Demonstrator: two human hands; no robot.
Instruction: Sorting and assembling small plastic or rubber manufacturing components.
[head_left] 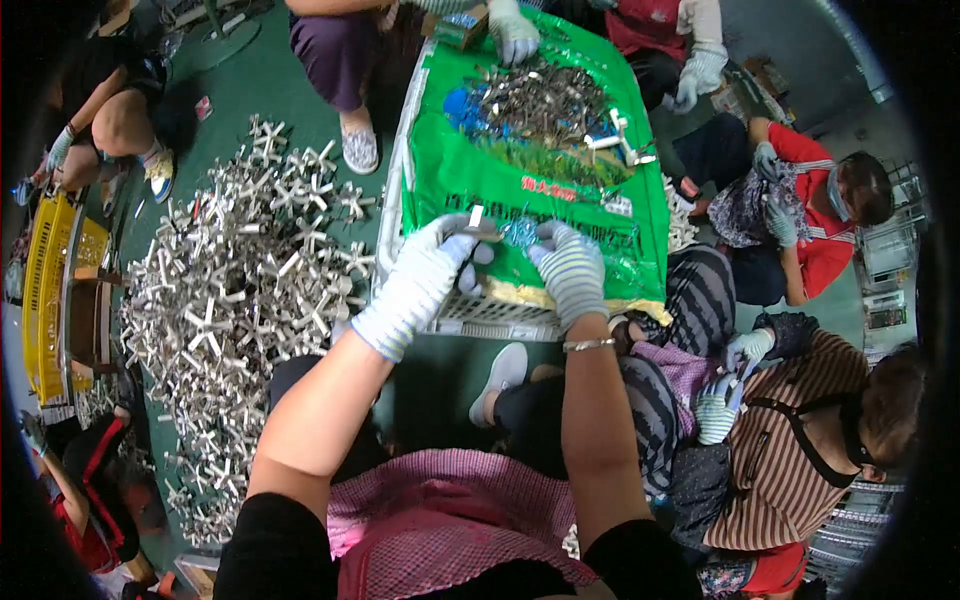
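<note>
Head view: a small metal piece [486,235] is gripped by the left hand [425,275] over a green sack's [430,185] near end; whether anything is pinched by the right hand [572,268] cannot be told. Work appears unfinished, loose parts [545,105] being left farther off.

A workshop, or a factory room where metal parts are handled in bulk, is suggested by what can be seen. A large heap [240,290] of silvery cross-shaped parts is piled on the green floor [270,75], and smaller metal pieces [550,100] are spread on a green printed sack [430,190] laid over a white plastic crate [490,325]. Work gloves [716,412] are worn by several co-workers [790,440] seated low nearby. At the left a yellow slotted crate [45,290] is placed
</note>
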